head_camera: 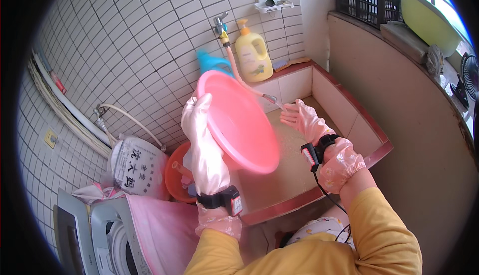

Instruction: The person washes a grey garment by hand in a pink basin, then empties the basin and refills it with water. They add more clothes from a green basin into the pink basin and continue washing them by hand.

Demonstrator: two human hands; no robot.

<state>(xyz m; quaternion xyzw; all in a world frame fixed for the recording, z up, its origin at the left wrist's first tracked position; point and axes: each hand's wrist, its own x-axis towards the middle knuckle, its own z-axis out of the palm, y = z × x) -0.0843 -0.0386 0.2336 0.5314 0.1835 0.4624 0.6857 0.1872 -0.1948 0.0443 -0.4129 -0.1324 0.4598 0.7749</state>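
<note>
My left hand (196,116), in a pale pink rubber glove, grips the left rim of a pink plastic basin (247,125). The basin is tilted steeply over a tiled wash trough (282,205) with a red rim. My right hand (295,116), gloved alike, holds nothing; its fingers are stretched out at the end of a pink hose (234,65). From the hose's metal end fitting (270,98), water runs towards those fingers. The hose hangs from a wall tap (220,26). The basin hides part of the trough.
A yellow pump bottle (254,59), a scrubbing brush (290,64) and a blue plastic item (211,63) stand along the trough's back edge. To the left are an orange bucket (172,179) with things inside, a white printed sack (138,166) and a top-loading washing machine (112,215).
</note>
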